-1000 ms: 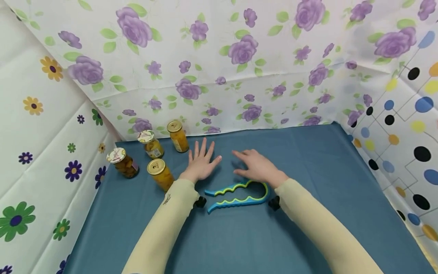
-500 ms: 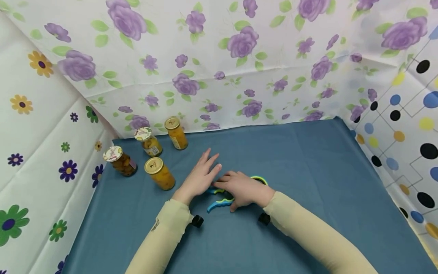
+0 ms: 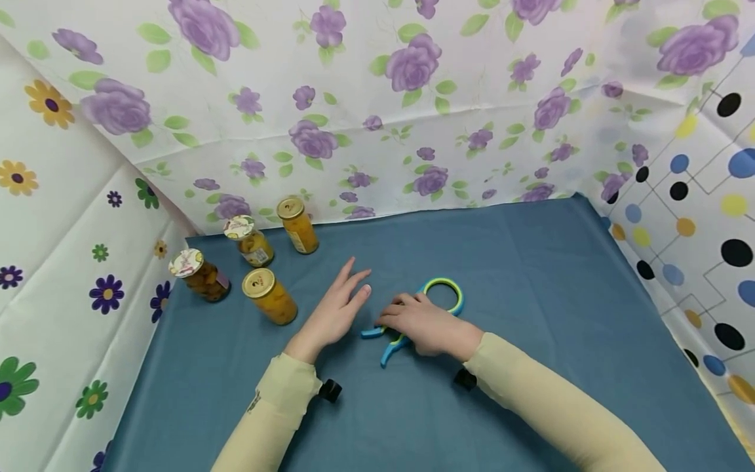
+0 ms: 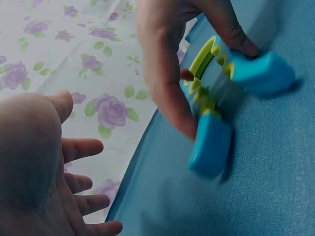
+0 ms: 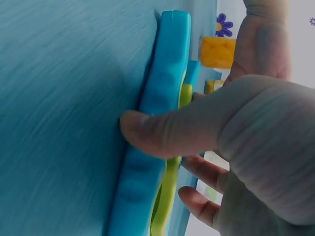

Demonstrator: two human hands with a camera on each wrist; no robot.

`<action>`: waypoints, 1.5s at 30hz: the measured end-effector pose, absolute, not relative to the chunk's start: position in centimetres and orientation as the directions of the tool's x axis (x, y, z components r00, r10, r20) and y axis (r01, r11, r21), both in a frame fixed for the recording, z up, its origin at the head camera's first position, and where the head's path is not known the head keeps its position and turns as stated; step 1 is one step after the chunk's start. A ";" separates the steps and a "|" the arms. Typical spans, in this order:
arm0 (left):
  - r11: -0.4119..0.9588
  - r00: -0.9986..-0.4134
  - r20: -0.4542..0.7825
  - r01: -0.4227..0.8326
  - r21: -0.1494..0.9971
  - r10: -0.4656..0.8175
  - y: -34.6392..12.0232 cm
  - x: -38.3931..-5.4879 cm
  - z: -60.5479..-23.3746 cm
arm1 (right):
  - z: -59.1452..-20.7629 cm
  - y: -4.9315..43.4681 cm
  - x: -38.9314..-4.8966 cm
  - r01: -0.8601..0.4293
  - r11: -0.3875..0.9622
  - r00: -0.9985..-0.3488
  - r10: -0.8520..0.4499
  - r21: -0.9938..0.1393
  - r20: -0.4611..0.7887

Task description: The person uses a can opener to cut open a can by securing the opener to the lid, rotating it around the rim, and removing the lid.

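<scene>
A blue and lime-green U-shaped jar opener (image 3: 392, 349) with a wavy inner edge lies on the blue cloth. Its two arms are pinched inward by my right hand (image 3: 423, 324), which covers their middle in the head view. In the right wrist view the thumb (image 5: 152, 132) presses on the outside of one blue arm. The left wrist view shows both blue ends (image 4: 211, 147) pointing outward, with the fingers on the other arm. My left hand (image 3: 330, 316) hovers to the left, fingers extended, holding nothing.
Several glass jars stand at the back left: a yellow one with a gold lid (image 3: 276, 303), another gold-lidded jar (image 3: 302, 232), a patterned-lid jar (image 3: 256, 249) and a dark-filled jar (image 3: 206, 280). Floral sheets (image 3: 354, 98) wall the blue cloth (image 3: 507, 262).
My right hand came down onto the jar opener and squeezed its arms closer together, turning it slightly. My left hand drew back to the left and lower. The head view shifted a little.
</scene>
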State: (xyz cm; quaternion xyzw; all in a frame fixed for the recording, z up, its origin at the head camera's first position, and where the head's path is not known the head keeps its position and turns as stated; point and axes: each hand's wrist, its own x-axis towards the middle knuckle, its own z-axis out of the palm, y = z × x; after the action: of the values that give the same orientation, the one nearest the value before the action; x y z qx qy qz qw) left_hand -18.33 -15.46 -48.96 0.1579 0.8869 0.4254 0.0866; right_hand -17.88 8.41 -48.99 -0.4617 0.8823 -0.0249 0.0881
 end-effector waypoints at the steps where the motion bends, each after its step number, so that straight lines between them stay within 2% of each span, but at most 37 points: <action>1: 0.587 -0.936 -0.017 0.206 0.783 0.351 -15.5 -18.3 -48.9 | -49.1 8.6 -17.9 -0.809 0.575 -0.562 -0.818 -0.121 -0.125; 11: 0.568 -0.932 -0.042 0.184 0.802 0.361 -15.5 -18.3 -49.1 | -49.7 11.9 -17.2 -0.821 0.561 -0.560 -0.827 -0.108 -0.045; 19: 0.572 -0.933 -0.040 0.185 0.799 0.358 -15.9 -18.2 -49.6 | -50.5 13.5 -16.1 -0.778 0.583 -0.605 -0.796 -0.233 0.025; 25: 0.574 -0.934 -0.036 0.187 0.798 0.355 -16.0 -18.1 -49.5 | -50.8 13.5 -15.2 -0.721 0.638 -0.677 -0.732 -0.268 0.080; 29: 0.580 -0.933 -0.041 0.188 0.793 0.359 -16.1 -17.9 -49.4 | -50.9 13.8 -14.6 -0.665 0.697 -0.737 -0.672 -0.267 0.079; 40: 0.576 -0.931 -0.049 0.182 0.797 0.362 -16.2 -17.1 -49.6 | -52.4 16.4 -14.3 -0.548 0.783 -0.832 -0.546 -0.295 0.097; 45: 0.575 -0.929 -0.057 0.177 0.799 0.365 -16.4 -17.1 -49.6 | -52.4 17.9 -14.3 -0.439 0.844 -0.895 -0.440 -0.309 0.071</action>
State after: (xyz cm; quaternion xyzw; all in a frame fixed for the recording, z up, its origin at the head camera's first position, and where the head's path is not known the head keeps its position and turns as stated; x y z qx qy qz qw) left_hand -17.14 -16.39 -49.63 0.1539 0.8807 0.4346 0.1082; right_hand -14.27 17.90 -52.42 -0.2289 0.9601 -0.1606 0.0013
